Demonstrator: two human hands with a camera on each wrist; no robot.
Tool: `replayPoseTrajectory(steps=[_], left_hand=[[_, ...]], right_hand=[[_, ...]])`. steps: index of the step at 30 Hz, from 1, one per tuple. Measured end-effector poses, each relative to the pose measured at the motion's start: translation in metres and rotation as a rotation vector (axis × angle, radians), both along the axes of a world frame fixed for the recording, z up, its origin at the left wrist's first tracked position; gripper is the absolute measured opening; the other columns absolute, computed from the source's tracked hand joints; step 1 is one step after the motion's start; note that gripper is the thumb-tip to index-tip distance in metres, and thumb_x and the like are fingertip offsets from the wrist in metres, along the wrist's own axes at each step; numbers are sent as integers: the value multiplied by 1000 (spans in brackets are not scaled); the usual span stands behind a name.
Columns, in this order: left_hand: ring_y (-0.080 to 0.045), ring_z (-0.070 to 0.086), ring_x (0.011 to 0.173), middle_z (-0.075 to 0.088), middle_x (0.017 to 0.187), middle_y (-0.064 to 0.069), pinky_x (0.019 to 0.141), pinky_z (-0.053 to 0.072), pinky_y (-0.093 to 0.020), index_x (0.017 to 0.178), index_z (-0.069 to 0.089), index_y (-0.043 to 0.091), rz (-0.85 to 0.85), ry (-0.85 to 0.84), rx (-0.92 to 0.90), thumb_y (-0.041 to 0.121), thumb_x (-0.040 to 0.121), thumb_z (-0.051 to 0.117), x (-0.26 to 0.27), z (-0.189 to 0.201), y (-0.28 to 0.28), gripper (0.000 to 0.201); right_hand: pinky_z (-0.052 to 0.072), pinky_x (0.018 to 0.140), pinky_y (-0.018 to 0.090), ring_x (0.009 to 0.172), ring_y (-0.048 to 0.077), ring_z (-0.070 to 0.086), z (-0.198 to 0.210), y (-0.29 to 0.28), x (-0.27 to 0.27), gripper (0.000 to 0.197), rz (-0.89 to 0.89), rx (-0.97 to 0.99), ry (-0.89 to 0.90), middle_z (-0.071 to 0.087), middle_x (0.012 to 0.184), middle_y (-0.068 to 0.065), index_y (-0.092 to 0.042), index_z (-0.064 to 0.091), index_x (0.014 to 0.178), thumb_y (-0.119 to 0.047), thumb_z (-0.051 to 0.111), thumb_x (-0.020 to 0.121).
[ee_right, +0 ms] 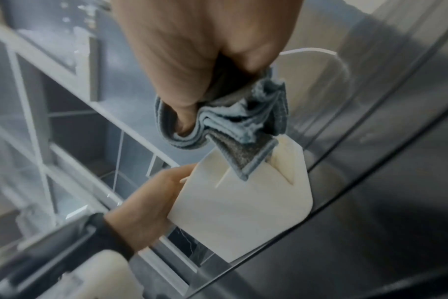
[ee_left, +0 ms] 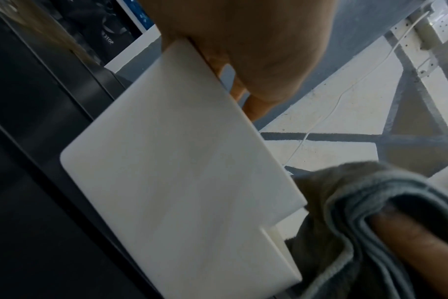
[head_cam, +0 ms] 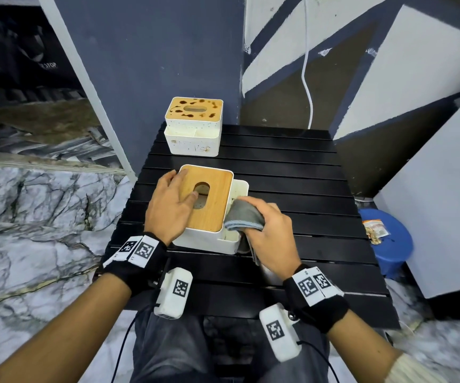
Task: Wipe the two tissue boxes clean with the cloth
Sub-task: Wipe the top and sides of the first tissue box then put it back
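Left fingers (head_cam: 184, 201): spread on near box (head_cam: 209, 236) lid.
Right fingers (head_cam: 253, 208): curled gripping cloth (head_cam: 244, 217) at box's right edge.
Far box (head_cam: 193, 142): well apart, bare table (head_cam: 292, 175) beside.

A black slatted table (head_cam: 292, 167) carries two white tissue boxes: near (head_cam: 209, 241); far (lid stained) (head_cam: 193, 145).

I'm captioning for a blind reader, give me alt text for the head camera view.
A left hand steadies a white tissue box with a clean wooden lid on a black slatted table, while the right hand holds a folded grey cloth against it; a stained second box waits behind.
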State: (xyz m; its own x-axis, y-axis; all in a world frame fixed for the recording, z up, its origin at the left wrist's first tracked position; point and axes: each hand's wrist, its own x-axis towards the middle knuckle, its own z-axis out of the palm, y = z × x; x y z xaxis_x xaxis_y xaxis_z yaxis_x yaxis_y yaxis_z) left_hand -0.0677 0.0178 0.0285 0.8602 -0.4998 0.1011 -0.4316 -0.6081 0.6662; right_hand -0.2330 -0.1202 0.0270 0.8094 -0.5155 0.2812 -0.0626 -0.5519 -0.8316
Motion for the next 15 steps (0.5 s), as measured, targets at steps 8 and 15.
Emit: replayPoseTrajectory(steps=[8,15], left_hand=[[-31,43,140,47,151,-16,114,33,-39,154,36,11,-7,63,-14,29,97,63,1,-2,-1,65],[-29,39,143,43,156,-12,114,29,-36,155,32,9,-53,13,42,25,98,61,3,3,-2,66]], right_hand=[[43,95,40,115,19,42,-14,30,32,57,193,-500,35,59,129,1,-16,55,131,-16,71,76],[43,96,44,114,23,46,-3,18,44,54,202,-455,101,61,126,0,-15,56,130,-12,68,77]])
